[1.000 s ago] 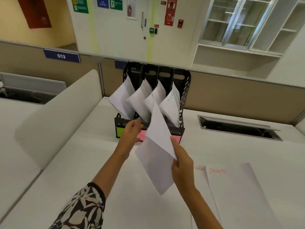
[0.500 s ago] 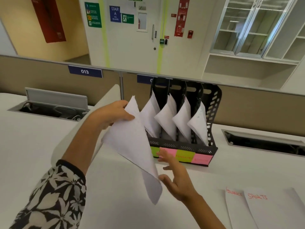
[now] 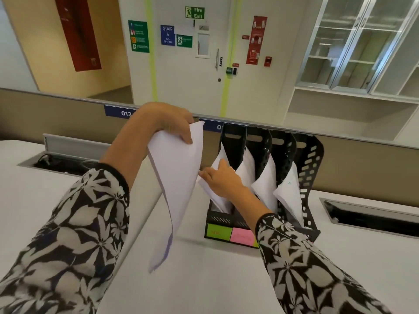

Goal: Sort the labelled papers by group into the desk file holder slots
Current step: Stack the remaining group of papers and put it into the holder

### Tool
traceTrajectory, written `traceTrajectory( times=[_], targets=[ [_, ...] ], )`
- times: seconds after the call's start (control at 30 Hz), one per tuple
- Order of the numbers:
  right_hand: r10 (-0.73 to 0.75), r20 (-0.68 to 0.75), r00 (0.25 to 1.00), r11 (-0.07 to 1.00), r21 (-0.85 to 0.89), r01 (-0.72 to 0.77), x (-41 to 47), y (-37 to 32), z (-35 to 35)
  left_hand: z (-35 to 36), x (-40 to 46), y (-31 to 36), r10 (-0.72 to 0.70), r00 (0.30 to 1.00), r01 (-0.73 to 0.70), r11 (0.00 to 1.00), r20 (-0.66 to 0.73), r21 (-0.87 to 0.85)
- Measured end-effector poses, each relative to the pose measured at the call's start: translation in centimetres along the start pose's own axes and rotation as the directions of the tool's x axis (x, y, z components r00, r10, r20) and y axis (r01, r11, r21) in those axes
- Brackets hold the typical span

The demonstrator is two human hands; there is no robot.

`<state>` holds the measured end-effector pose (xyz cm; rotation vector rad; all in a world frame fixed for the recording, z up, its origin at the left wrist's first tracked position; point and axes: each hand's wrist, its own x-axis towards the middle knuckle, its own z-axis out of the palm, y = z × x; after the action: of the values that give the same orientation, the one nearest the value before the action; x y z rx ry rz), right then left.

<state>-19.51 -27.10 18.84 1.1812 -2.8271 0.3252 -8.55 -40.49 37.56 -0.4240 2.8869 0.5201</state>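
Note:
A black desk file holder (image 3: 313, 168) stands on the white desk, each of its slots holding white papers. Green (image 3: 217, 232) and pink (image 3: 242, 237) sticky labels mark its front base. My left hand (image 3: 167, 121) grips the top corner of a white sheet (image 3: 176, 184), which hangs down left of the holder. My right hand (image 3: 217, 177) lies with straight fingers on the papers in the leftmost slot (image 3: 218, 197). The sheet's label is not visible.
A beige partition (image 3: 362, 168) with a "013" tag (image 3: 120, 112) runs behind the desk. Open cable trays lie at the left (image 3: 56, 159) and right (image 3: 371, 216). A white divider panel sits under my left arm.
My left hand lifted the sheet higher beside the holder. My right hand moved from the desk in front of the labels up onto the leftmost slot's papers. The camera shifted closer and left.

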Motion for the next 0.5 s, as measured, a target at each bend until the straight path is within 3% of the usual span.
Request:
traceTrajectory(
  times=[0.13, 0.23, 0.5],
  targets=[
    [0.229, -0.148, 0.962, 0.973, 0.065, -0.222, 0.4, 1.3, -0.9, -1.6, 0.9, 1.0, 0.055, 0.998, -0.054, 0.998, 0.030, -0.011],
    [0.321, -0.125, 0.939, 0.943, 0.135, -0.305, 0.2, 3.0, -2.2, -2.8, 1.9, 1.6, 0.104, 0.995, -0.104, 0.993, 0.010, -0.052],
    [0.380, -0.195, 0.904, 0.904, 0.284, -0.319, -1.0, 5.2, -2.7, -1.4, 8.0, 4.3, 0.097, 0.966, -0.134, 0.981, -0.240, -0.143]
  ],
)
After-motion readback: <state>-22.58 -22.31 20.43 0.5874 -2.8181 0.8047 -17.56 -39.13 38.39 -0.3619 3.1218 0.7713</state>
